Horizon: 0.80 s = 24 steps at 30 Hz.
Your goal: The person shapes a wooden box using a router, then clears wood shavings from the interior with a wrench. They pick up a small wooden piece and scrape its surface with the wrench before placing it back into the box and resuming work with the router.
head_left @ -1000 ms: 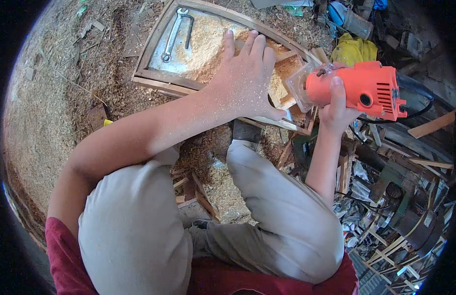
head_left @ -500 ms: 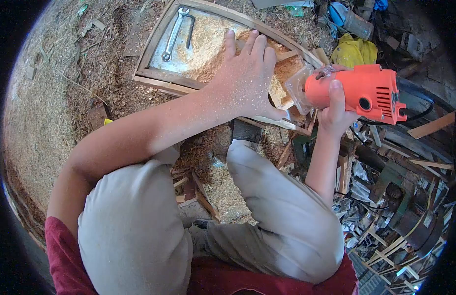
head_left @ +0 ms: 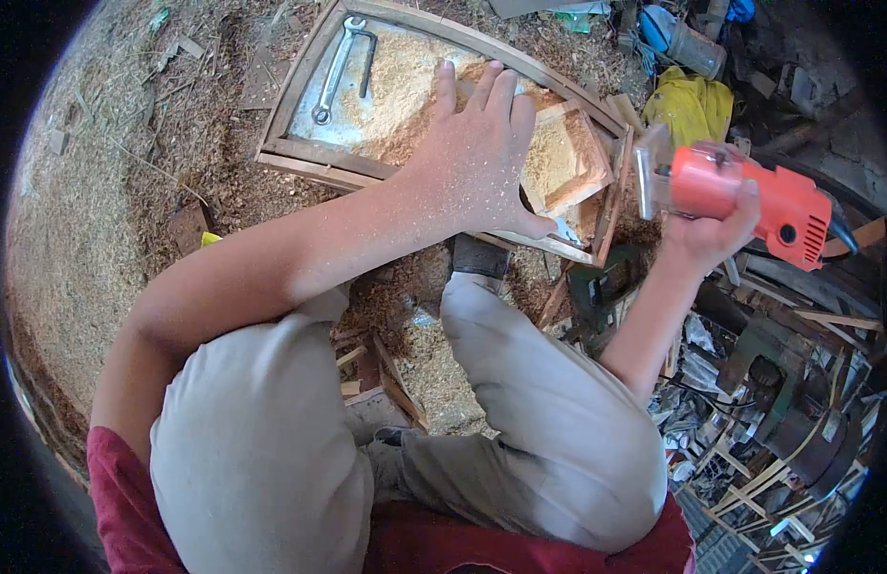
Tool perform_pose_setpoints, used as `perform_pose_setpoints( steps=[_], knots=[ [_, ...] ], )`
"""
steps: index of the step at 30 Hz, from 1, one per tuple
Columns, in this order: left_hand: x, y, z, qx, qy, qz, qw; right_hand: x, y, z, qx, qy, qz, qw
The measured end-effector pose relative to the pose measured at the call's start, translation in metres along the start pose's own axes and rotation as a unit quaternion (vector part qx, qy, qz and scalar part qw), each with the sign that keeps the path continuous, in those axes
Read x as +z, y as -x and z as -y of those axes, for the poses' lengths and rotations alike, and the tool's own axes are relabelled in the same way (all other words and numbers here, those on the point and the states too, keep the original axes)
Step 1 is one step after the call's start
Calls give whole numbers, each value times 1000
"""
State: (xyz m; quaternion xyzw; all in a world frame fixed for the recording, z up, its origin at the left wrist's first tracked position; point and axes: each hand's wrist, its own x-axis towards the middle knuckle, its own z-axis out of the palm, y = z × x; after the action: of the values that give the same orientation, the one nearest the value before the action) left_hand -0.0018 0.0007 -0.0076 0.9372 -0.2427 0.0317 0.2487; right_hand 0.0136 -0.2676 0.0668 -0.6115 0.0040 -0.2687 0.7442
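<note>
Sawdust-strewn ground (head_left: 99,201) surrounds a wooden frame (head_left: 319,158); the left hand (head_left: 477,158) lies open and flat on it, the right hand (head_left: 707,239) grips an orange router (head_left: 774,203) just beside it.

A left hand (head_left: 482,143) lay spread flat across the middle of a sawdust-filled wooden frame (head_left: 310,151), blocking the way over its centre. The frame's far left corner stayed open, apart from 2 metal tools (head_left: 333,67) lying there. A small wooden box (head_left: 568,158) filled the frame's right end, just beside the thumb. An orange router (head_left: 750,191), held up in the right hand (head_left: 711,234), hung clear of the frame's right edge, with a narrow gap between. Wood scraps (head_left: 769,411) crowded the floor at right. The sawdust floor (head_left: 89,191) at left lay open. Bent knees (head_left: 520,383) closed the near side.
</note>
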Motion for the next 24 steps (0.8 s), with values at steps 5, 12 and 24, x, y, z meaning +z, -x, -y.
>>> perform_pose_setpoints(
  steps=[5,12,24],
  knots=[
    [3,-1,1,-2,-7,-3,1000,-1,3,0,67,-61,-12,996],
    [2,-3,0,-3,-2,2,1000,23,26,-24,-28,35,58,997],
    [4,-1,2,3,3,-10,1000,37,37,-32,-62,146,144,977]
  ],
)
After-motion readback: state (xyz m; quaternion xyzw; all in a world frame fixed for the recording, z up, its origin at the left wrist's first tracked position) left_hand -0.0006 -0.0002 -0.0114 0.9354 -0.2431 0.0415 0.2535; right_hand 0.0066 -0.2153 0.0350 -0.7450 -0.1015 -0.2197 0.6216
